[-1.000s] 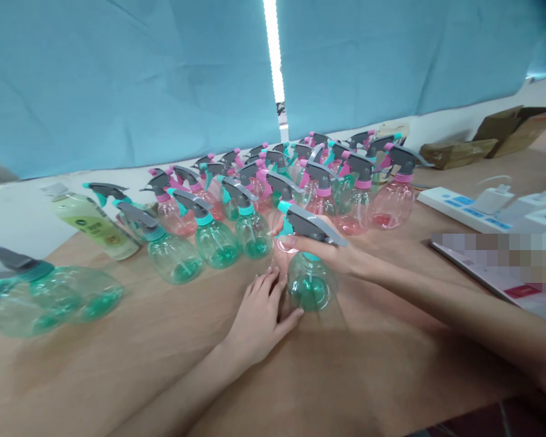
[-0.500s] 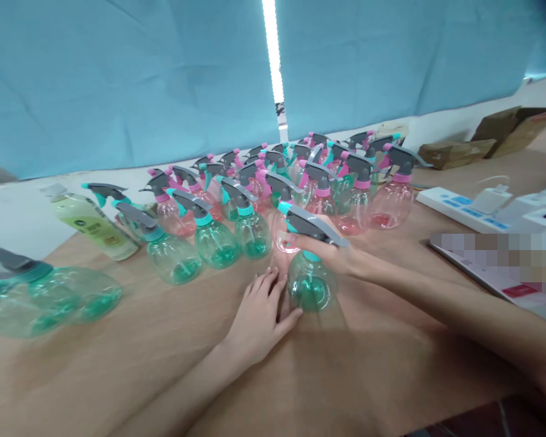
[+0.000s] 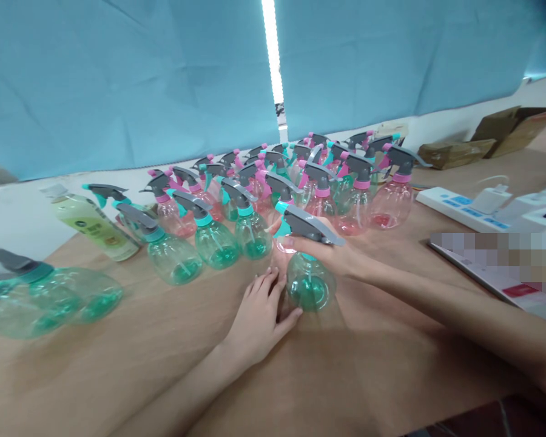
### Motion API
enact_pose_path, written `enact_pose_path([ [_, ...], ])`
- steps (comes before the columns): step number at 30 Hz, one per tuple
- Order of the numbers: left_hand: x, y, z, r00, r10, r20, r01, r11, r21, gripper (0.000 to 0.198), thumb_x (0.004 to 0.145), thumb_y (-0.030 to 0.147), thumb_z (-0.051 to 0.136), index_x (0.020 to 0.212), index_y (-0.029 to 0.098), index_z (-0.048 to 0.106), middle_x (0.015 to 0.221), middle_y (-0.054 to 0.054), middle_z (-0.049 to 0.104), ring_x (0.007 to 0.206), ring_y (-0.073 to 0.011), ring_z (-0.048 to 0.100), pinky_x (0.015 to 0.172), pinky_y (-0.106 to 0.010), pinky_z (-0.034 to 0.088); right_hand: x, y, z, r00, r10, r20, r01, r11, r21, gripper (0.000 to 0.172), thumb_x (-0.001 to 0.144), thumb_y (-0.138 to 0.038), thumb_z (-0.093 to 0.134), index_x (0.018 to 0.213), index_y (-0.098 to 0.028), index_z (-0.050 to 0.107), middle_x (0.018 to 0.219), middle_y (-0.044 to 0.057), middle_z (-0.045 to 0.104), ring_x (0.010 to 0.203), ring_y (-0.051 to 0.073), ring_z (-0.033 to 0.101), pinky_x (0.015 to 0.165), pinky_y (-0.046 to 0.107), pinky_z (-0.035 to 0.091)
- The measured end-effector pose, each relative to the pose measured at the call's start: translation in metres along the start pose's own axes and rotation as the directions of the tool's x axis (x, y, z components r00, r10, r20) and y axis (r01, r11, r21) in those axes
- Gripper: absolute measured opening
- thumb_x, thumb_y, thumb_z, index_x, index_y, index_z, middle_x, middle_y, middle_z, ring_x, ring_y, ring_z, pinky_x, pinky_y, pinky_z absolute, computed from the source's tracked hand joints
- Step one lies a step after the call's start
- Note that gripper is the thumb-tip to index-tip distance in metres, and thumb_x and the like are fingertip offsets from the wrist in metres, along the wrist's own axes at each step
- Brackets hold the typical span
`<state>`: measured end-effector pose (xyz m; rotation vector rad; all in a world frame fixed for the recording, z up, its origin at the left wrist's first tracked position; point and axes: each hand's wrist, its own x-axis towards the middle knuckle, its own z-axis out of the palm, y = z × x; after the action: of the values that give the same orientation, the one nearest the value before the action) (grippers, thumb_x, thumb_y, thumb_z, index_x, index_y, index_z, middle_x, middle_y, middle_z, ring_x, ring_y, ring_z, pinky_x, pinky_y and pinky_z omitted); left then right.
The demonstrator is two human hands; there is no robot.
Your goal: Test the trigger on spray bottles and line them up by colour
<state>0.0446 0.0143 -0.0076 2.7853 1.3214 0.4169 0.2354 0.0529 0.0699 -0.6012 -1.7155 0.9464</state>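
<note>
A green spray bottle (image 3: 310,290) with a grey and turquoise trigger head stands on the brown tabletop (image 3: 164,346) in front of me. My right hand (image 3: 330,252) is wrapped round its neck and trigger head. Part of the neck is hidden behind the fingers. Just left of the bottle, my left hand (image 3: 260,315) lies on the table with its fingers stretched out, thumb tip close to the bottle's base; whether it touches I cannot tell. Beyond the hands stand more green spray bottles (image 3: 216,244) and pink spray bottles (image 3: 391,205) in rows.
At the left are more green spray bottles (image 3: 73,294) and a tilted bottle with a yellow-green label (image 3: 95,226). A white power strip (image 3: 459,209) with plugged-in chargers lies at the right, near a flat device (image 3: 495,285). Cardboard boxes (image 3: 457,153) sit at the back right, before a blue curtain (image 3: 164,79).
The spray bottle's trigger head has shifted slightly left in my right hand, and the fingers now sit further round the trigger. My left hand has not visibly moved.
</note>
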Motion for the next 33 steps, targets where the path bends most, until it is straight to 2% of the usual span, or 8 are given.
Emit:
enact_pose_path([
  [2,0.0001,0.0005,-0.0006,1.0,-0.005,0.011,0.005,1.0,-0.003,0.046,0.094,0.045,0.056,0.129,0.015,0.053,0.141,-0.018,0.049,0.133,-0.0361,0.042,0.106,-0.055,0.037,-0.0003,0.0012,0.0,1.0,0.003,0.005,-0.003,1.0,0.015,0.011,0.082,-0.025,0.06,0.093,-0.022,0.059,0.092,0.001,0.063,0.082,0.015,0.058,0.078,0.03,0.046],
  [7,0.0009,0.0009,-0.0009,1.0,-0.005,0.013,0.005,1.0,-0.002,0.046,0.093,0.045,0.057,0.128,0.015,0.053,0.141,-0.019,0.05,0.133,-0.0365,0.043,0.105,-0.056,0.038,-0.0009,0.0024,-0.0007,1.0,0.016,0.005,-0.016,1.0,0.0,0.011,0.083,-0.026,0.062,0.093,-0.021,0.059,0.088,0.0,0.062,0.074,0.013,0.054,0.069,0.029,0.044],
  [11,0.0018,0.0016,-0.0017,0.999,-0.015,0.034,0.015,1.0,0.011,0.046,0.093,0.043,0.058,0.126,0.012,0.054,0.14,-0.02,0.049,0.133,-0.0364,0.042,0.107,-0.054,0.036,-0.0012,0.002,-0.0006,1.0,0.02,0.005,-0.02,1.0,-0.001,0.011,0.084,-0.025,0.061,0.093,-0.021,0.06,0.087,0.0,0.061,0.07,0.012,0.052,0.069,0.028,0.044],
  [15,0.0023,0.002,-0.0026,0.999,-0.023,0.046,0.023,1.0,0.015,0.047,0.093,0.043,0.059,0.126,0.011,0.055,0.141,-0.02,0.049,0.133,-0.0362,0.042,0.108,-0.053,0.035,-0.0013,0.0028,-0.0011,1.0,0.026,0.01,-0.025,0.999,-0.021,0.011,0.084,-0.027,0.061,0.093,-0.022,0.059,0.072,-0.004,0.053,0.064,0.012,0.048,0.068,0.029,0.042],
  [20,0.0014,0.0012,-0.0014,0.999,-0.015,0.029,0.015,1.0,0.003,0.046,0.093,0.044,0.058,0.126,0.012,0.054,0.14,-0.02,0.05,0.133,-0.0363,0.042,0.106,-0.054,0.037,-0.0009,0.0026,-0.0017,1.0,0.004,0.017,-0.004,1.0,-0.003,0.01,0.084,-0.026,0.061,0.092,-0.022,0.059,0.072,-0.003,0.053,0.062,0.012,0.046,0.067,0.029,0.042],
  [23,0.0008,0.0006,-0.0008,1.0,-0.004,0.004,0.004,1.0,-0.008,0.047,0.094,0.046,0.055,0.128,0.015,0.053,0.14,-0.019,0.05,0.132,-0.0365,0.043,0.105,-0.056,0.038,-0.0008,0.0016,-0.0014,1.0,0.012,0.001,-0.012,1.0,-0.004,0.01,0.083,-0.026,0.062,0.092,-0.023,0.058,0.066,-0.005,0.049,0.06,0.011,0.044,0.069,0.03,0.042],
  [28,0.0008,0.0007,-0.001,1.0,-0.012,0.02,0.012,1.0,0.001,0.047,0.093,0.045,0.057,0.127,0.013,0.054,0.14,-0.02,0.05,0.132,-0.0369,0.043,0.106,-0.054,0.037,-0.0012,0.0011,-0.0011,1.0,0.019,0.004,-0.019,1.0,-0.001,0.01,0.083,-0.025,0.062,0.092,-0.022,0.058,0.076,-0.003,0.056,0.062,0.01,0.046,0.069,0.029,0.042],
  [33,0.0003,0.0012,-0.0006,1.0,0.001,-0.009,-0.001,1.0,-0.01,0.046,0.094,0.046,0.055,0.129,0.017,0.052,0.141,-0.017,0.05,0.132,-0.036,0.043,0.104,-0.055,0.038,-0.0025,0.0049,-0.0016,1.0,0.026,-0.003,-0.026,0.999,-0.021,0.013,0.084,-0.028,0.062,0.095,-0.022,0.06,0.082,-0.001,0.059,0.071,0.013,0.051,0.069,0.029,0.043],
])
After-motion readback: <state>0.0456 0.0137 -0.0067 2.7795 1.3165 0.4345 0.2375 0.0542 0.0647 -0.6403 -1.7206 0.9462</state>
